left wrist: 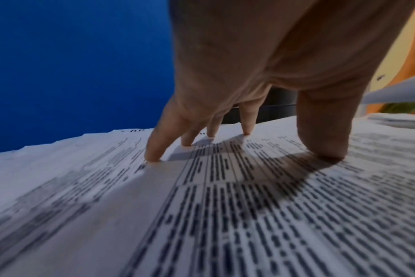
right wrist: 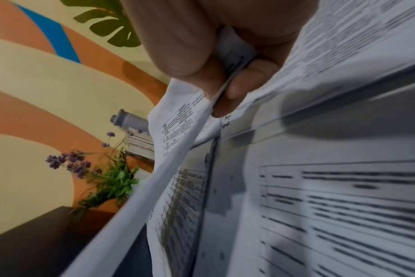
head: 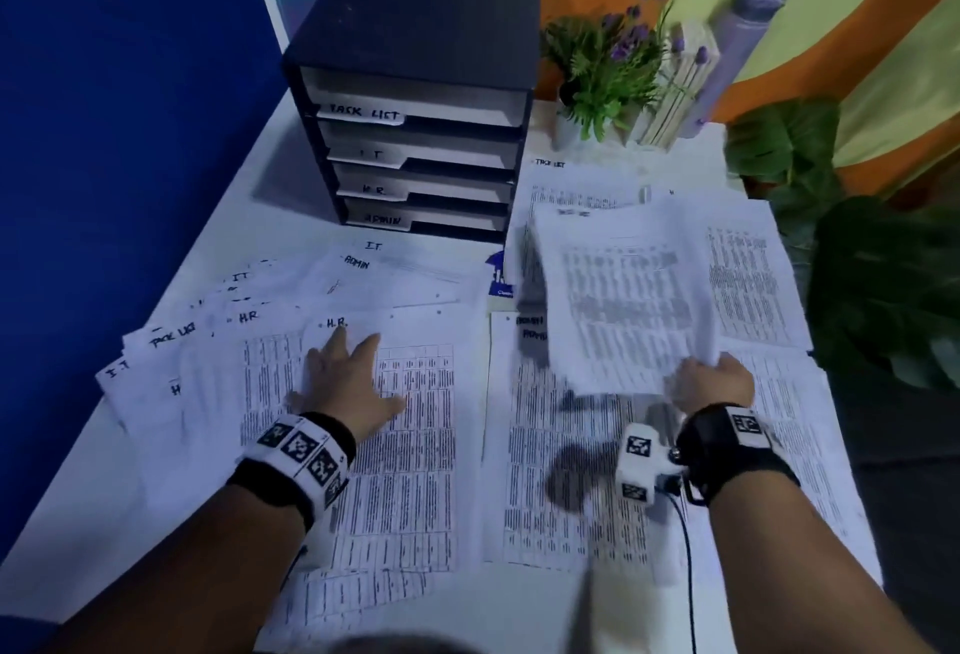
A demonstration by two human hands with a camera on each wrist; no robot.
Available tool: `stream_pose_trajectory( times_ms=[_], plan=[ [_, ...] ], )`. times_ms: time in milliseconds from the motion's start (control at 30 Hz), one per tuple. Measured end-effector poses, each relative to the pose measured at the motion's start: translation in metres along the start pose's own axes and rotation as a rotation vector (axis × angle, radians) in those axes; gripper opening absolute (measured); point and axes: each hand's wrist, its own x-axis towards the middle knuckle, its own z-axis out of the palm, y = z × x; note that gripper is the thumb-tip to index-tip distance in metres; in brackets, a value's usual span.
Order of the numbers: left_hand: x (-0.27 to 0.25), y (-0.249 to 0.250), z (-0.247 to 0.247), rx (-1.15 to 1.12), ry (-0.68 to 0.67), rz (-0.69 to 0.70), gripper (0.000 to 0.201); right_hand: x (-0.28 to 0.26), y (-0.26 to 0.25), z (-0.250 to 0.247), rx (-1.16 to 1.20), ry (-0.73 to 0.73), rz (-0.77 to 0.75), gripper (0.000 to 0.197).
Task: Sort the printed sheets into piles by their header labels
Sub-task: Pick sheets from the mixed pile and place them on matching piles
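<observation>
Printed sheets cover the white table point(head: 67, 513). My left hand point(head: 345, 378) lies flat with spread fingers on a sheet headed "H.R." point(head: 410, 445); in the left wrist view its fingertips point(left wrist: 246, 131) press that printed sheet point(left wrist: 225, 215). My right hand point(head: 711, 383) pinches the near corner of a lifted sheet point(head: 623, 300) that hangs blurred above an "ADMIN" pile point(head: 550, 471). In the right wrist view, thumb and fingers point(right wrist: 244, 78) clamp the held sheet point(right wrist: 178, 121). A "TASK LIST" pile point(head: 576, 180) lies behind it. Loose sheets point(head: 218, 331) marked I.T., H.R., ADMIN and TASK LIST fan out at the left.
A black tray rack point(head: 421, 134) with slots labelled TASK LIST, I.T., H.R. and ADMIN stands at the back centre. A potted purple-flowered plant point(head: 608, 76) and a grey bottle point(head: 737, 45) stand behind the right piles. A blue wall point(head: 114, 134) borders the left; leafy plants point(head: 878, 279) crowd the right edge.
</observation>
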Motion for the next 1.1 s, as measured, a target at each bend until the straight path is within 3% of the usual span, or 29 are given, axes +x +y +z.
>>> stream_pose_trajectory(
  times_ms=[67,200,367,467,533,600,700,800,900,967,1000,1100],
  plan=[
    [0.006,-0.002,0.006,0.044,-0.040,-0.028,0.094,0.015,-0.009,-0.001,0.048,0.017,0.031,0.010],
    [0.010,-0.007,0.014,0.076,-0.047,-0.042,0.093,0.029,-0.045,0.012,0.145,-0.134,0.006,0.006],
    [0.012,-0.014,0.015,0.087,-0.033,-0.037,0.092,0.048,-0.078,0.052,0.243,-0.110,0.024,0.010],
    [0.012,-0.021,0.012,0.030,0.002,-0.037,0.089,0.059,-0.083,0.065,0.121,-0.136,-0.026,0.031],
    [0.012,-0.031,0.008,-0.039,0.064,-0.050,0.084,0.059,-0.083,0.067,-0.090,-0.060,-0.093,0.048],
    [0.010,-0.043,0.004,-0.105,0.124,-0.076,0.079,0.047,-0.082,0.068,-0.200,-0.005,-0.171,0.053],
    [0.002,-0.062,0.000,-0.104,0.165,-0.173,0.084,0.005,-0.077,0.073,-0.029,-0.193,-0.321,0.038],
    [-0.009,-0.077,-0.001,-0.070,0.153,-0.253,0.099,-0.059,-0.063,0.084,0.080,-0.520,-0.251,0.011],
    [-0.020,-0.081,0.003,0.021,0.103,-0.248,0.112,-0.114,-0.041,0.106,0.108,-0.735,-0.162,0.009],
    [-0.026,-0.080,0.007,0.069,0.079,-0.205,0.111,-0.139,-0.024,0.120,-0.013,-0.813,-0.159,0.037],
    [-0.028,-0.079,0.009,0.075,0.069,-0.179,0.106,-0.148,-0.017,0.125,-0.110,-0.816,-0.178,0.042],
    [-0.029,-0.081,0.007,0.054,0.078,-0.134,0.076,-0.155,-0.005,0.130,-0.154,-0.718,-0.200,0.025]
  ],
)
